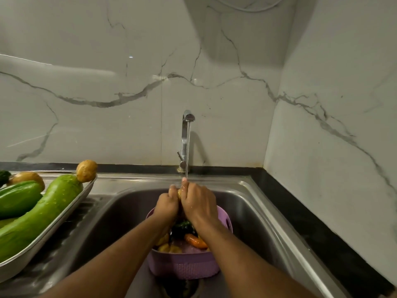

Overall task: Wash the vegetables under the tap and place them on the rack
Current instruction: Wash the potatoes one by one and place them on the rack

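**Rinse in progress**

Both hands, left hand (166, 204) and right hand (198, 202), cupped together around a small yellowish vegetable (179, 192) under the tap (186, 138) stream, above the purple basket (184, 265) in the sink (253, 211). Next, I'd guess: carry it left to the tray (64, 218), already crowded.

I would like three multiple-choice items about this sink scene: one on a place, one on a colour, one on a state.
1. Where does the basket stand?
A. in the sink
B. on the tray
C. on the black counter

2. What colour is the basket?
A. green
B. purple
C. white

3. What state is the tap in?
A. off
B. dripping
C. running

Answers: 1 A, sink walls surround it. 2 B, its wall is purple. 3 C, a steady stream falls on both hands, left hand and right hand, which hold a small yellowish vegetable.
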Tool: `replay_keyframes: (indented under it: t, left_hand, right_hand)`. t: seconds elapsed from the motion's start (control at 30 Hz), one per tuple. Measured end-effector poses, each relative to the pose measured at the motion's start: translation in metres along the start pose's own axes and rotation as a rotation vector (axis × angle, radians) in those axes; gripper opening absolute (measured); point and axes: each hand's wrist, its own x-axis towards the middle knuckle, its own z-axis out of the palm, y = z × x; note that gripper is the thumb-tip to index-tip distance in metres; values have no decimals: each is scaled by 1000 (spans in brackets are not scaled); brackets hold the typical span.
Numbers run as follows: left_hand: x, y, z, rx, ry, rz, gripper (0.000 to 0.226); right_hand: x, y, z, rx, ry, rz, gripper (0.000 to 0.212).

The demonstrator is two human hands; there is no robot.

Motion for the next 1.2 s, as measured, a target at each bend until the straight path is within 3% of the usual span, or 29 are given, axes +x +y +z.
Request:
replay_keyframes:
  t: [0.07,0.23,0.33,0.43,0.5,0.6,0.67,0.77,0.87,0.9,0.97,1.03,1.07,1.1,1.13,1.2]
  left_hand:
    - [-1,0,-1,173,42,191,60]
    - [-1,-5,-8,546,49,583,14]
    - [-3,-5,-13,621,-6,632,27]
    - [-6,-1,-22,855,-89,682,43]
    - [-7,-2,-25,1005,-142,683,48]
    - [-13,-9,-28,1051,-220,526,44]
    - [-16,-10,-29,974,-228,444,36]
    - [-29,-1,-32,765,-128,515,29]
    - [-42,13,-30,565,84,671,24]
    - [-45,15,-31,538,123,688,24]
    - [-46,13,-29,603,55,604,31]
    - [-42,0,-30,912,-118,443,38]
    - [-41,-5,-29,1005,-183,383,41]
    - [-43,-5,-30,1000,-197,376,42]
    - [-45,-3,-28,903,-169,414,42]
    - [-50,11,-25,625,12,514,37]
  right_hand:
    - [3,-1,-1,104,22,140,57]
    - [20,3,-7,506,-94,555,56]
    - [18,5,-12,783,-273,783,59]
    - [11,5,-23,917,-449,903,61]
    - [10,12,-25,874,-514,904,62]
    - [1,16,-22,666,-593,887,62]
    - [-5,15,-22,439,-541,723,62]
    - [-11,5,-20,198,-201,313,62]
    - [-12,-13,-32,241,203,-12,57]
    - [-12,-17,-34,254,258,-68,55]
    - [-14,-11,-35,201,119,-8,54]
    - [-20,3,-25,74,-277,155,51]
    - [-22,10,-21,45,-395,218,49]
    - [-23,9,-20,42,-420,251,49]
    - [-20,6,-21,54,-340,239,51]
    - [-14,-9,-32,95,2,122,53]
